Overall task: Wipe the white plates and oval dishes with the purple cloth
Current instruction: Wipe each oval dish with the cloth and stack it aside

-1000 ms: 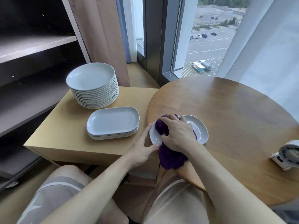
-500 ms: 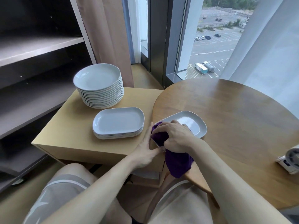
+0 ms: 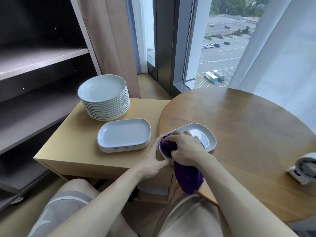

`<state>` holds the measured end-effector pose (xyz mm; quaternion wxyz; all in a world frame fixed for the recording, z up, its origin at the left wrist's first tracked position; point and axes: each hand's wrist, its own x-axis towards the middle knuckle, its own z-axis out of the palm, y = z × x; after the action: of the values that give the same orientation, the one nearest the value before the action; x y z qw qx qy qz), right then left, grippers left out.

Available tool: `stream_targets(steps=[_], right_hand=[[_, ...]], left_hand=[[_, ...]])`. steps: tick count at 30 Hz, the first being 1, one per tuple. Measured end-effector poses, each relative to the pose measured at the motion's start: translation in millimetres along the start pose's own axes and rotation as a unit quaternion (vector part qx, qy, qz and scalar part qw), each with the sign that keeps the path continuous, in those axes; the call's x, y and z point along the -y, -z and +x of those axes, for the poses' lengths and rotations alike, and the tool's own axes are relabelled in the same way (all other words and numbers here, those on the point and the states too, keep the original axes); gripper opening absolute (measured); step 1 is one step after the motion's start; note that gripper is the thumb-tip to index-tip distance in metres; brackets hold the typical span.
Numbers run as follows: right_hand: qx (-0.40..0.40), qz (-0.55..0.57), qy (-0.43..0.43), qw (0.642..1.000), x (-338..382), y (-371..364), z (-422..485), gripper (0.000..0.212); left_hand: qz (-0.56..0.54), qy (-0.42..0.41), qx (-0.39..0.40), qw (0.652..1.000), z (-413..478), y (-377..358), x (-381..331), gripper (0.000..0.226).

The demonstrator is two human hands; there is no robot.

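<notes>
Round table (image 3: pixel 248 134), cabinet (image 3: pixel 71 146) beside it. On the cabinet: plate stack (image 3: pixel 104 98) and dish stack (image 3: pixel 124 134), can't tell if wiped. One oval dish (image 3: pixel 205 134) sits tilted at the table's near edge, mid-wipe. Right hand (image 3: pixel 186 147) clenches the purple cloth (image 3: pixel 188 178) against it, left hand (image 3: pixel 152 163) grips its rim.

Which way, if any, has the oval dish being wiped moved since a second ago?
Yes: the oval dish has pivoted, right end swinging farther onto the round table, left end staying at its edge.
</notes>
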<state>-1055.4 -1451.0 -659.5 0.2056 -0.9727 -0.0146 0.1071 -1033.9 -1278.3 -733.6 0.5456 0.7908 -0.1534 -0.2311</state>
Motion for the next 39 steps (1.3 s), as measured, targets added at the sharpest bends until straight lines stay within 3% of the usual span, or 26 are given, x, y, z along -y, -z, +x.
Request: stream_targets(steps=[4, 11, 17, 22, 25, 30, 39], right_hand=[[-0.051, -0.001, -0.043, 0.998, -7.9, -2.0, 5.5, 0.052], [-0.110, -0.019, -0.165, 0.980, -34.9, 9.5, 7.5, 0.046], [-0.098, -0.093, -0.221, 0.966, -43.2, 19.2, 4.9, 0.027], [-0.031, -0.050, -0.252, 0.966, -49.8, 35.3, -6.4, 0.031], [0.022, -0.039, -0.235, 0.971, -52.5, 41.7, -13.8, 0.030], [0.089, -0.074, -0.133, 0.984, -34.4, 39.2, -16.4, 0.027], [0.051, -0.035, -0.010, 0.998, 1.9, 14.9, -14.3, 0.036]], left_hand=[[0.002, -0.002, -0.005, 1.000, -3.6, -2.3, -2.9, 0.096], [0.015, 0.022, -0.009, 1.000, 0.4, -5.8, 0.2, 0.115], [0.034, 0.034, 0.006, 0.999, 2.7, -2.6, -0.5, 0.114], [0.029, 0.031, 0.018, 0.999, 1.0, -3.1, -0.3, 0.100], [0.039, 0.031, 0.022, 0.999, 0.7, -3.4, 1.7, 0.092], [0.057, 0.024, 0.031, 0.998, -0.6, -1.1, 1.4, 0.088], [0.059, 0.035, 0.054, 0.996, 3.0, 3.6, 3.1, 0.087]])
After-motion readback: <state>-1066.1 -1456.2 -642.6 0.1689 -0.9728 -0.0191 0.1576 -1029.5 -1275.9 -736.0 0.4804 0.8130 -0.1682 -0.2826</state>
